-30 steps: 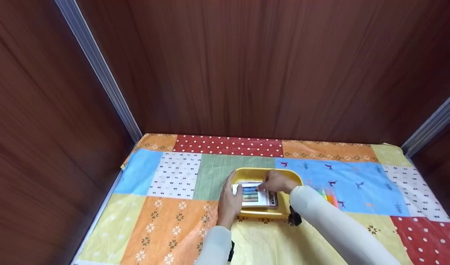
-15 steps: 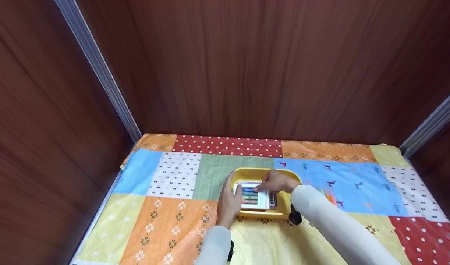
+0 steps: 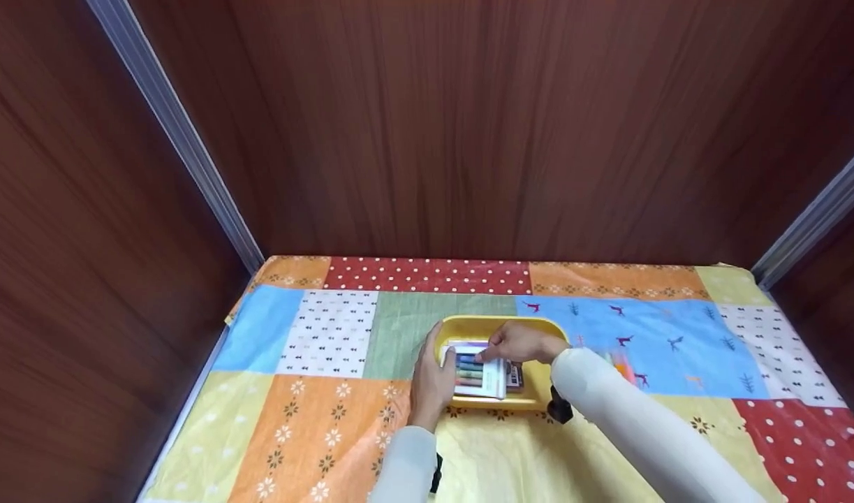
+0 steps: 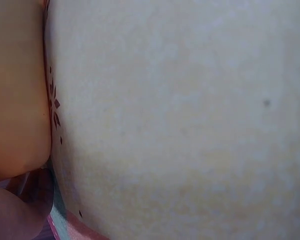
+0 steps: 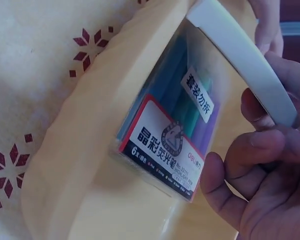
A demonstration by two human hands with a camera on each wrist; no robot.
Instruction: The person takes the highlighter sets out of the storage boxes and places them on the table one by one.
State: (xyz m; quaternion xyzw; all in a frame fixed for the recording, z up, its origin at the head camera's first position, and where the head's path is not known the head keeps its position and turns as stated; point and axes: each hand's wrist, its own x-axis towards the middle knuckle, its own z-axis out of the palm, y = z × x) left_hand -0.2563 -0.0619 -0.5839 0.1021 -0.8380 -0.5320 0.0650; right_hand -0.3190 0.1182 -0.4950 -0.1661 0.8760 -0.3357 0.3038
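Note:
A yellow plastic basket [image 3: 540, 381] sits on the cloth in front of me. My right hand [image 3: 521, 342] reaches into it and pinches a white box of crayons [image 3: 495, 381], whose window shows several coloured sticks. The right wrist view shows the white box [image 5: 245, 60] edge-on and tilted, between the thumb and fingers of that hand [image 5: 270, 170]. Below it lies a clear pack of highlighters [image 5: 172, 127]. My left hand [image 3: 432, 381] grips the basket's left rim, fingers along the outside, thumb inside over the box's edge. In the left wrist view the basket wall [image 4: 17, 95] fills the left side.
Blurred orange and pink items [image 3: 622, 365] lie on the blue patch right of the basket, partly behind my right sleeve. A patchwork tablecloth [image 3: 315, 412] covers the table. A brown wood-grain panel [image 3: 427, 133] stands along the back, with another panel [image 3: 84, 279] at the left.
The crayon box has shifted slightly left and its near edge has come closer to me, with my right hand following. The left hand keeps its place on the basket. The view has turned slightly.

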